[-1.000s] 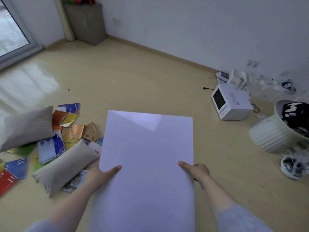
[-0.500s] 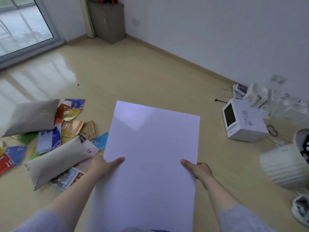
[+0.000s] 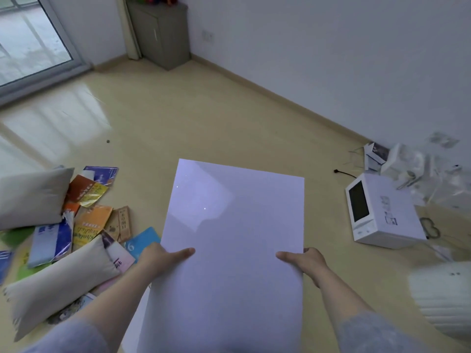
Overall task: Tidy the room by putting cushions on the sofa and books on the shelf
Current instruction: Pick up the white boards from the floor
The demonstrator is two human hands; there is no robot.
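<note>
Thumbs press on top of the white sheet (image 3: 234, 238); your left hand (image 3: 163, 256) and right hand (image 3: 309, 261) grip its sides, fingers probably curled underneath, arms stretched forward.

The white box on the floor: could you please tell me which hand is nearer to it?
Right. The right hand, holding the sheet's right edge, is on the side of the box; the left hand holds the opposite edge, across the whole sheet.
</note>
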